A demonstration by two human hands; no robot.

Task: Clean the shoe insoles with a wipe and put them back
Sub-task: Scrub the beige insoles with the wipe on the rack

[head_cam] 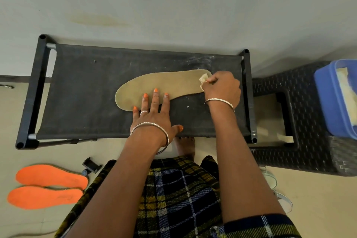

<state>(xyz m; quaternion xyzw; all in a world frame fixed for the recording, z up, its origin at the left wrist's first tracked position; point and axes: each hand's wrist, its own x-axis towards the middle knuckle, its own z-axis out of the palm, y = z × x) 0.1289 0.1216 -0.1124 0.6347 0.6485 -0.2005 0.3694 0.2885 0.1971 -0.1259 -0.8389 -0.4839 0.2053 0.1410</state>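
Note:
A tan insole (162,87) lies flat on the black fabric top of a low rack (87,92), its long axis running left to right. My left hand (154,114) presses straight fingers on the insole's near edge, holding it down. My right hand (222,87) grips a small crumpled wipe (203,79) against the insole's right end. Two orange insoles (48,186) lie side by side on the floor at the lower left.
A dark woven plastic stool (309,150) stands right of the rack, with a blue tub (330,102) holding pale cloth on it. A white shoe (278,191) lies on the floor by my right arm. A small black clamp (90,167) sits near the orange insoles.

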